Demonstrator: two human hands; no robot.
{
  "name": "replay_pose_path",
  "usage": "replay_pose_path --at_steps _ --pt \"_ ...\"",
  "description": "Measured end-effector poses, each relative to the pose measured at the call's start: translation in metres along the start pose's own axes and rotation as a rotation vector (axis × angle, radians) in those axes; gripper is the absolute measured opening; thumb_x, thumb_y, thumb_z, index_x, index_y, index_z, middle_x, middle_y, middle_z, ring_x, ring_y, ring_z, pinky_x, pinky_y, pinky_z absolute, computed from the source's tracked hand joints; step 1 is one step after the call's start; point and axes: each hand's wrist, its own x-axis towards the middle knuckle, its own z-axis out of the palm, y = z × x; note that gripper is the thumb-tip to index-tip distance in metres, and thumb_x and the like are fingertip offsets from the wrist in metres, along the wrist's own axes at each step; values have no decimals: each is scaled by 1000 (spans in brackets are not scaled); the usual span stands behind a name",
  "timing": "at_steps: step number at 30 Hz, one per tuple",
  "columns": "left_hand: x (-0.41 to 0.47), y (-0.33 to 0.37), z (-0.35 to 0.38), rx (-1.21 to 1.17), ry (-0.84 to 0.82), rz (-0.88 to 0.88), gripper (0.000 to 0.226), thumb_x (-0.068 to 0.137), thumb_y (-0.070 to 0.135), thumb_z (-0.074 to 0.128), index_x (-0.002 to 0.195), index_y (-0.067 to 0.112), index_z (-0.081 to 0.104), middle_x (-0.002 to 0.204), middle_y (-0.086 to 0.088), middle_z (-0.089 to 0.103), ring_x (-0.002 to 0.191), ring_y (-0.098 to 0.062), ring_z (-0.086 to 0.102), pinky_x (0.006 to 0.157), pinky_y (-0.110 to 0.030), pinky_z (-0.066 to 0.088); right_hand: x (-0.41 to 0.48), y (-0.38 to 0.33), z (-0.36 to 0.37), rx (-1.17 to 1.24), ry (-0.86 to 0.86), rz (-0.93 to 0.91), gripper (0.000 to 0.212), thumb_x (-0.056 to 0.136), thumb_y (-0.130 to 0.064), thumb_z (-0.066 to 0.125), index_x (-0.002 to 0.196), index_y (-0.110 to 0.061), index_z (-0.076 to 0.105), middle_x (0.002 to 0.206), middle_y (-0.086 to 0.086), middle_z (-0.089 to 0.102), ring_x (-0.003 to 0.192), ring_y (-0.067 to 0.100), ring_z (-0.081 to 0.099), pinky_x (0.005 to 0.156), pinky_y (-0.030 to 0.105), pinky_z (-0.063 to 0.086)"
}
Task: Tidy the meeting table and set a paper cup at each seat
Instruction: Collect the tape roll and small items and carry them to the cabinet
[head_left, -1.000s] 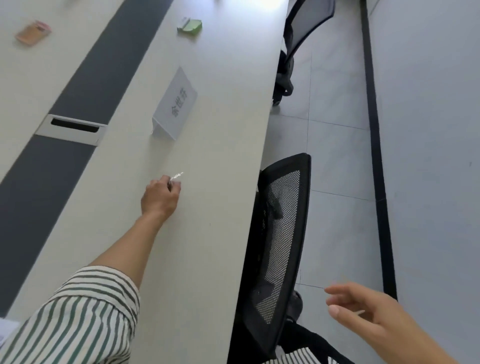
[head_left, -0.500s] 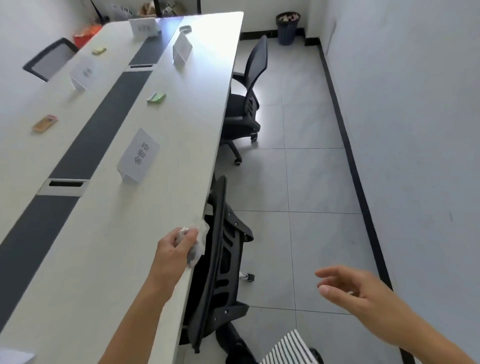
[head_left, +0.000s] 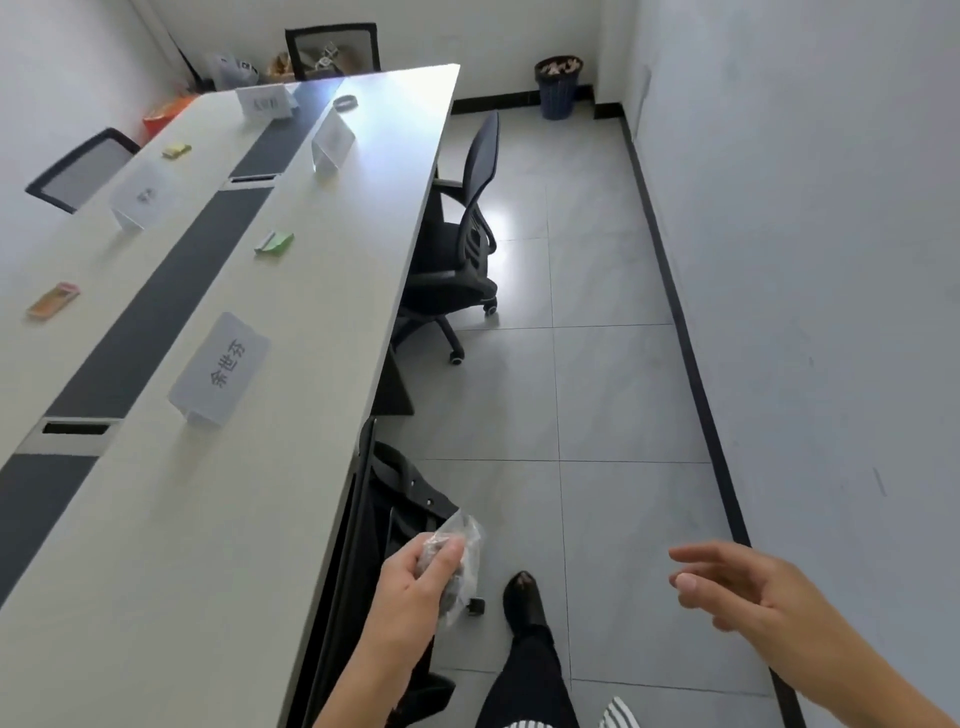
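left hand (head_left: 415, 577) grips crumpled, perhaps plastic, wrapper (head_left: 462, 561) beside table (head_left: 208, 571).

A name card (head_left: 221, 366) stands on the table (head_left: 208, 545) — a chair (head_left: 467, 249) to its right, a bin (head_left: 557, 91) far behind.

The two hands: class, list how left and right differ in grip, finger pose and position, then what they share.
Grip: the left hand holds a crumpled clear wrapper; the right hand holds nothing.
Fingers: the left hand's curl round the wrapper; the right hand's are loosely extended.
Position: the left hand is beside the table edge; the right hand is over floor nearer the wall.
Shared: both are bare and off the table.
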Motion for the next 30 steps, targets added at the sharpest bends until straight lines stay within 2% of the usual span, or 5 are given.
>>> replay_pose_path --at_steps 10,16,23,27,30 --pt "173 102 8 134 -126 73 48 87 43 62 87 -5 60 70 -7 52 65 -20 47 64 -30 40 119 -89 -56 73 192 29 17 84 -16 70 99 -24 72 87 -6 77 80 7 73 72 29 54" --pt "266 186 27 196 -185 135 24 93 28 58 76 11 63 57 6 50 53 -6 45 53 -17 40 189 -130 -79 120 219 42 18 84 -19 70 100 -26 71 89 -4 77 82 5 72 71 19 50" --pt "371 223 51 117 -57 60 29 92 31 60 76 6 62 59 1 49 59 -14 45 58 -26 39 316 -159 -139 109 170 94 16 85 -16 69 100 -21 72 86 -4 78 79 9 73 71 30 53" --pt "429 248 55 66 84 9 27 92 28 60 86 2 67 68 -8 58 67 -20 54 65 -29 44 420 -204 -181 47 80 47 15 86 -16 68 100 -19 71 85 -2 78 78 13 73 71 33 55" --pt "461 281 52 16 212 18 23 92 25 61 77 9 69 62 -3 59 63 -17 54 62 -27 43 492 -261 -202 -27 -39 -20 15 86 -20 68 100 -23 71 86 -6 78 78 9 73 72 32 54"
